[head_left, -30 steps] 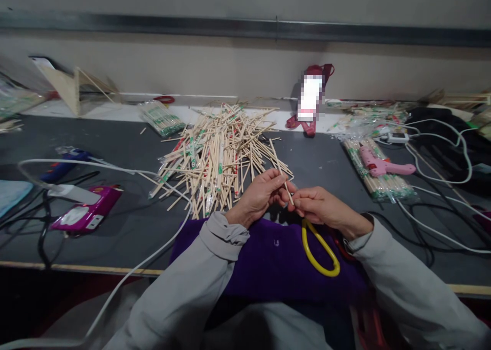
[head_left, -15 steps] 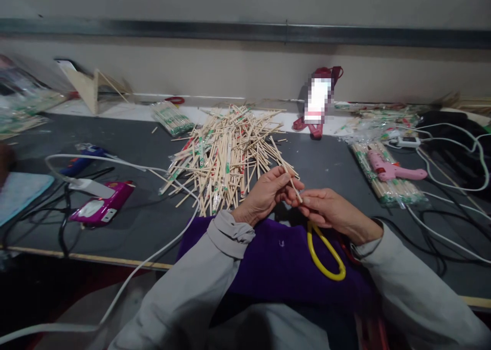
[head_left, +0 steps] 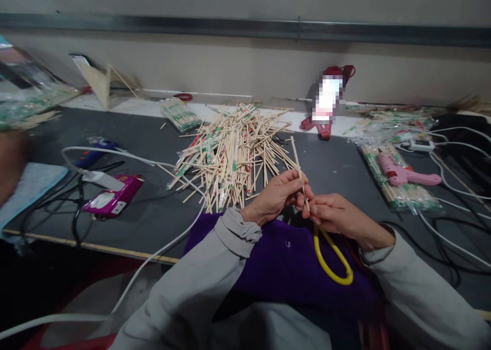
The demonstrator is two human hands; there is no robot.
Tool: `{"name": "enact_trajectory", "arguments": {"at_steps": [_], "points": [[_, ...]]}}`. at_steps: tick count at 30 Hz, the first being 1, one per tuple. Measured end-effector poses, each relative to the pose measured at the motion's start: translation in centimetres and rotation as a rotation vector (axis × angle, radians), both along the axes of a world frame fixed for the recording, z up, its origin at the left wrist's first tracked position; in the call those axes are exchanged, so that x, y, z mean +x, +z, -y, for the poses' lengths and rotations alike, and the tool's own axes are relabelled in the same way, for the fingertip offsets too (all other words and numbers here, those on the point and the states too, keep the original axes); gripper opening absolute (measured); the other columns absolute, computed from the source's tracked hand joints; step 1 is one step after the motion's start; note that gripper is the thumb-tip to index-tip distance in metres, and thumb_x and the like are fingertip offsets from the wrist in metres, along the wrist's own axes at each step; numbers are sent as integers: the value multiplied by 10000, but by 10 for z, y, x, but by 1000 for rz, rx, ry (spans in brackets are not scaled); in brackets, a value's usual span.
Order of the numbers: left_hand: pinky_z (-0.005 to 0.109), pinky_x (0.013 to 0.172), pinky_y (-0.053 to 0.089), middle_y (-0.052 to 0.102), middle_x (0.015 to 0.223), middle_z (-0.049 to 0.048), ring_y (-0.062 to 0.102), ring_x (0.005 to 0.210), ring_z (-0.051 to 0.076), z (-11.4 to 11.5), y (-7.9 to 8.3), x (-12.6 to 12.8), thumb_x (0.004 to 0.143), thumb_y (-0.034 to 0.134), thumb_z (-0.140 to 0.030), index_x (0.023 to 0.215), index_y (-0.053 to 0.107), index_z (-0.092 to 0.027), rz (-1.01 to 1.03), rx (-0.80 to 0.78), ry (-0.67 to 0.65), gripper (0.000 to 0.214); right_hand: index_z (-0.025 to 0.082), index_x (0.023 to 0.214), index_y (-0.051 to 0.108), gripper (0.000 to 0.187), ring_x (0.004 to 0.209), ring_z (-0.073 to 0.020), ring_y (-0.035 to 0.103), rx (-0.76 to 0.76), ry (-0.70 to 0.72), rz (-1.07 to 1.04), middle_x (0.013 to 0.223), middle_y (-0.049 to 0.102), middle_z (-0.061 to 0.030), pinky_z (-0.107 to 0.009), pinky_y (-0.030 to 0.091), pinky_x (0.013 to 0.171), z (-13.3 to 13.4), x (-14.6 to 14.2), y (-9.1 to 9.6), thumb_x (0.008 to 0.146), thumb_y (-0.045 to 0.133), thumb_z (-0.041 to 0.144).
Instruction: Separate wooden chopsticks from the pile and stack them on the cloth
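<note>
A thin wooden chopstick [head_left: 296, 158] stands slanted over my lap, its upper end leaning towards the back. My left hand [head_left: 282, 194] is closed round its lower half, thumb laid along it. At the lower tip, my right hand [head_left: 337, 214] is pinched shut, thumb and fingertips against the wood; exactly what they cover is hidden. Just behind my left hand lies a big loose heap of chopsticks [head_left: 233, 155], some in clear printed wrappers. Below my right hand a yellow loop handle [head_left: 317, 253] hangs over the purple cloth [head_left: 276, 268] on my lap.
Right on the dark table [head_left: 333, 171], a pink glue gun [head_left: 406, 175] rests on bagged chopsticks [head_left: 391, 194]. A lit phone [head_left: 328, 98] leans at the back. Left are a magenta power strip [head_left: 115, 196], a blue glue gun [head_left: 95, 153], cables and another person's blurred hand [head_left: 11, 160].
The chopstick has turned more upright between my hands, which stay together. The whole scene has shifted slightly right in view, and the other person's hand shows more at the left edge.
</note>
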State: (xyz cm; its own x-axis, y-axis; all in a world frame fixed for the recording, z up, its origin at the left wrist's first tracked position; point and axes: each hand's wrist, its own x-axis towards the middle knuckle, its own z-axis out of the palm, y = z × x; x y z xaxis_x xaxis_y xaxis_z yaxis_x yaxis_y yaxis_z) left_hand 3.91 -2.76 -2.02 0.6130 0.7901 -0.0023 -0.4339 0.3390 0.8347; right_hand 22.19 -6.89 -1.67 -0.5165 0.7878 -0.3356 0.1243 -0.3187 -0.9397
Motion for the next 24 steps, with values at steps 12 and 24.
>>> {"name": "enact_trajectory", "arguments": {"at_steps": [12,24], "points": [[155,451,411,644,717,1,519,459,39,1,1,0,856,639,-316,895,532,-149,9,5,-79,203,144,836,664,337,419,-44,259,155,59,108,565,410,38,-206,184,400,5,-3,2,888,520,444],[171,440,424,637,708,-5,484,440,42,2,2,-1,795,702,-367,924,547,-163,82,-11,-73,286,160,770,618,252,421,-39,247,91,-137,60,548,391,56,-206,150,395,-4,-2,-7,843,581,398]]}}
